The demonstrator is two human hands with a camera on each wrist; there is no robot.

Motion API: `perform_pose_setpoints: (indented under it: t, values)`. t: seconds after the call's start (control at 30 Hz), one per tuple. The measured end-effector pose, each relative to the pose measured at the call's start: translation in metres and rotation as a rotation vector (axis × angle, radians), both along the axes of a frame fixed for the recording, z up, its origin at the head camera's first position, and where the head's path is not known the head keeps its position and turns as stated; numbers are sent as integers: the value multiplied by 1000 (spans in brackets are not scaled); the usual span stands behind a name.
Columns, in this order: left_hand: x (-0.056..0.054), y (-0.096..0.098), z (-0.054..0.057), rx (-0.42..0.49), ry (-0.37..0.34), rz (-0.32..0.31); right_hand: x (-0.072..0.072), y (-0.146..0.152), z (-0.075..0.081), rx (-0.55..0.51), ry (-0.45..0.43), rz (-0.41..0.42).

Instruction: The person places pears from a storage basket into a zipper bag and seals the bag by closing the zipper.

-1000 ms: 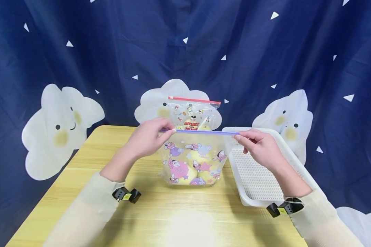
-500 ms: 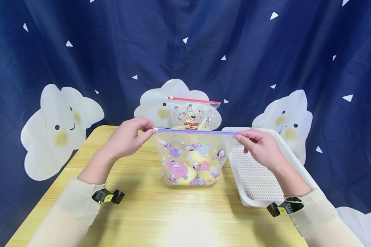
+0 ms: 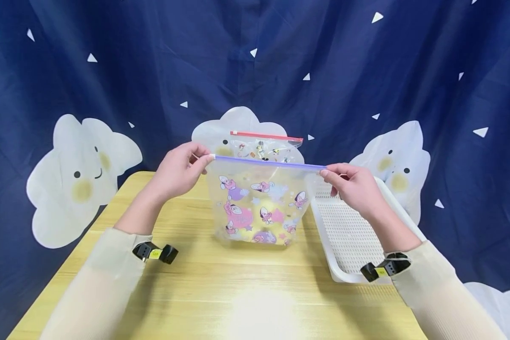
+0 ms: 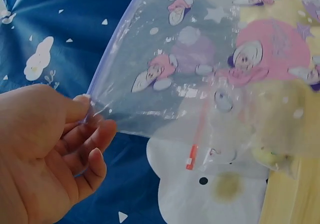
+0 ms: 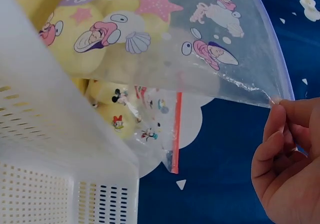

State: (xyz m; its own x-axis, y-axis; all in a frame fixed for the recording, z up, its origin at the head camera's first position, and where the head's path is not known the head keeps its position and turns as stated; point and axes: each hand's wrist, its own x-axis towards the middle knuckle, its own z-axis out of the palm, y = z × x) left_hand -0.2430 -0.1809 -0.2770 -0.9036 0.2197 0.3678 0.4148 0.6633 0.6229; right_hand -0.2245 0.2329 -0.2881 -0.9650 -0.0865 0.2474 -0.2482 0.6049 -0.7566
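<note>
A translucent zip bag [image 3: 255, 198] with pink and purple cartoon prints hangs spread between my two hands. Pale yellow rounded things [image 5: 82, 57] show through its plastic in the right wrist view; their kind is unclear. My left hand [image 3: 176, 172] pinches the left end of the purple zip strip [image 3: 267, 163], at a small white piece, with thumb and finger. At the opposite end, my right hand [image 3: 359, 189] pinches the strip's corner. Whether the bag's bottom still touches the table is hard to tell. Both wrist views show the top edge pulled straight.
Behind it stands a second clear zip bag [image 3: 265, 145] with a red strip, partly hidden, also with yellow contents. A white perforated basket [image 3: 335, 269] sits on the wooden table [image 3: 187, 302] at the right. A navy curtain [image 3: 161, 71] hangs behind.
My left hand has slid leftward along the purple strip to its end. Since then both hands have raised the bag; its bottom edge sits higher in the head view.
</note>
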Motion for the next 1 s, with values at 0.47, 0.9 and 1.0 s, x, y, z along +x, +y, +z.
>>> perform_pose_setpoints:
  t: [0.47, 0.9, 1.0]
  values:
    - [-82, 20, -9, 176, -227, 141, -78, -19, 4, -1, -157, -90]
    - [-117, 42, -37, 510, -328, 147, -117, -30, -13, -200, -359, -74]
    - [-116, 43, -44, 503, -365, 103, -119, -30, -21, -216, -396, -27]
